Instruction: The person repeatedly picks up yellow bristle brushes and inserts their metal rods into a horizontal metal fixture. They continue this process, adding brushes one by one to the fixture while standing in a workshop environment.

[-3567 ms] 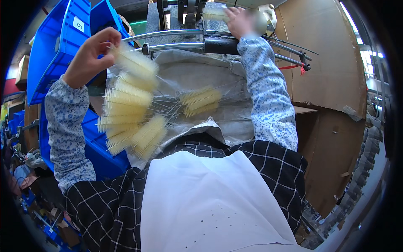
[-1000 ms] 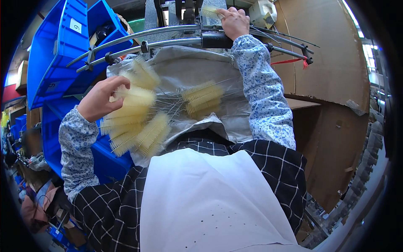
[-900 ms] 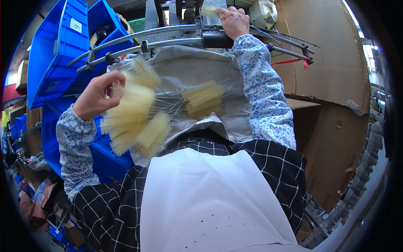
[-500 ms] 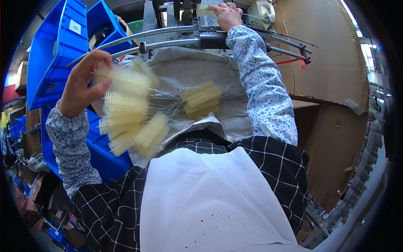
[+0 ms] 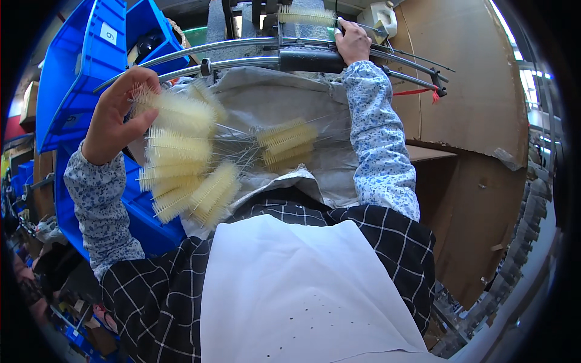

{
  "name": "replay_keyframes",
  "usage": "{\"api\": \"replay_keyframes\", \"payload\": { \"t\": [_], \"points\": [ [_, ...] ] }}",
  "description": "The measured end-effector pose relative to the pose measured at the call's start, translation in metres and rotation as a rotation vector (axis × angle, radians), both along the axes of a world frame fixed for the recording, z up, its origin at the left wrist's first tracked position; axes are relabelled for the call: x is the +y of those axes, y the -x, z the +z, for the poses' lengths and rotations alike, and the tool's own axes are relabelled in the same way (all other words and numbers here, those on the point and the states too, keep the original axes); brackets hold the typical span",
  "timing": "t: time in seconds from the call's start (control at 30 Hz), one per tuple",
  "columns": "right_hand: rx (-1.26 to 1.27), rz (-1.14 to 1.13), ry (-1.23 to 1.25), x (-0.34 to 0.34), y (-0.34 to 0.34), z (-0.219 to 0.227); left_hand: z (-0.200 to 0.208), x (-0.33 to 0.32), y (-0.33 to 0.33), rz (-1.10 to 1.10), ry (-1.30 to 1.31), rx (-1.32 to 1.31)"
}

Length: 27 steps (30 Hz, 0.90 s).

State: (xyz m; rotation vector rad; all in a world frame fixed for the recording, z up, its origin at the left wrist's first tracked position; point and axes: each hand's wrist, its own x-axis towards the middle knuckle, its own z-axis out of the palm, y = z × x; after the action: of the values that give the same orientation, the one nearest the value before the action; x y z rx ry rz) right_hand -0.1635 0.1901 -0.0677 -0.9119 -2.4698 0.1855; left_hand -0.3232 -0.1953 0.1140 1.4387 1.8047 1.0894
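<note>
Off the grey cloth's (image 5: 272, 100) far L corner: lg. tilted blue bin (image 5: 100, 60) w/ a white label (image 5: 108, 33), & a 2nd bin (image 5: 140, 18) just R of it w/ a dark obj. (image 5: 148, 43) inside; lower bin (image 5: 151, 227) alongside the cloth's L edge. Past the far R corner, a white plastic jug (image 5: 387, 17). Off the R edge, a tall brown cardbd. sheet (image 5: 472, 78) w/ a red ribbon (image 5: 436, 97) hanging in front, more cardbd. (image 5: 484, 236) below.

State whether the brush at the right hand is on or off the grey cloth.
Off: the brush shows beyond the metal rails, the grey cloth before them.
</note>
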Motion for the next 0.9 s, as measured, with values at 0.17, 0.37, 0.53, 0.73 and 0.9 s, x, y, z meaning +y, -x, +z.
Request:
{"api": "replay_keyframes", "payload": {
  "t": [0.17, 0.37, 0.53, 0.73, 0.9],
  "points": [
    [-0.004, -0.004, -0.008, -0.032, 0.024, 0.012, 0.017, 0.003, -0.006, 0.035, 0.038, 0.037],
    [-0.104, -0.009, 0.046, -0.09, 0.068, 0.022, 0.013, 0.002, 0.001, -0.003, 0.034, 0.061],
    [-0.079, -0.002, 0.047, -0.096, 0.082, 0.021, 0.019, 0.017, -0.006, -0.018, 0.02, 0.102],
    [-0.15, -0.026, 0.015, -0.059, 0.043, 0.022, 0.024, 0.001, 0.0, 0.0, -0.02, 0.094],
    [-0.075, 0.028, -0.001, 0.007, 0.004, -0.002, 0.009, -0.018, 0.017, 0.03, -0.098, 0.101]
  ]
}}
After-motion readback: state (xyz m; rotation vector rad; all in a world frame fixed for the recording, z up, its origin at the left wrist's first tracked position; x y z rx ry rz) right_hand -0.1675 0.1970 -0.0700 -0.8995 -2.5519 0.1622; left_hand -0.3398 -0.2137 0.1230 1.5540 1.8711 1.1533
